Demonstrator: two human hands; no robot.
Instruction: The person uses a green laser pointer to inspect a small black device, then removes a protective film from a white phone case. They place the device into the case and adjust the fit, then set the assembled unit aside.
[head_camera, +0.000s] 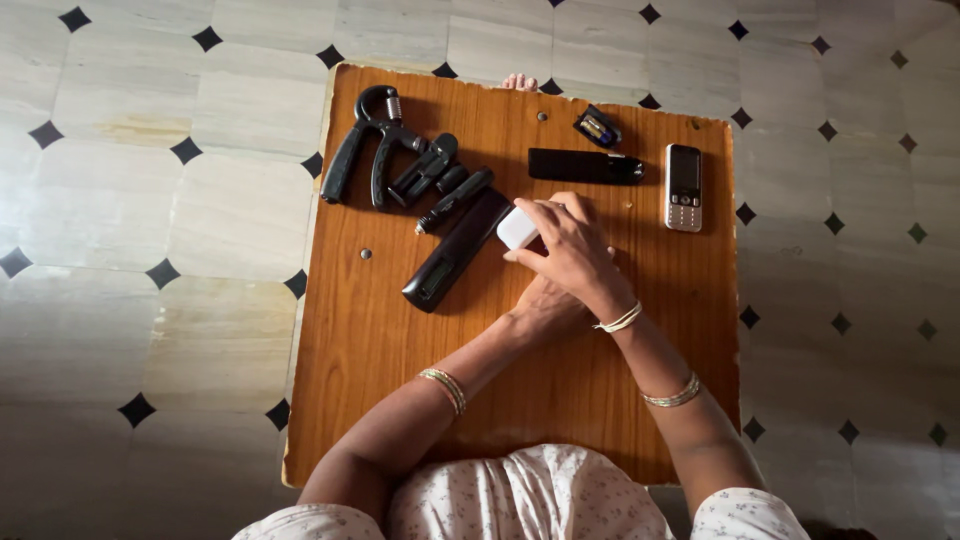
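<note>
On the wooden table, mid-scene, the right hand grasped a small white case, fingers curled over it. Left hand lay beneath, mostly hidden; grip indeterminable. Case's contents unseen. Far right lay a silver mobile phone.

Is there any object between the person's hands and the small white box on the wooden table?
Nothing visible does. The right hand already holds the small white rounded box with its fingers, and the left hand lies under it, mostly hidden.
</note>
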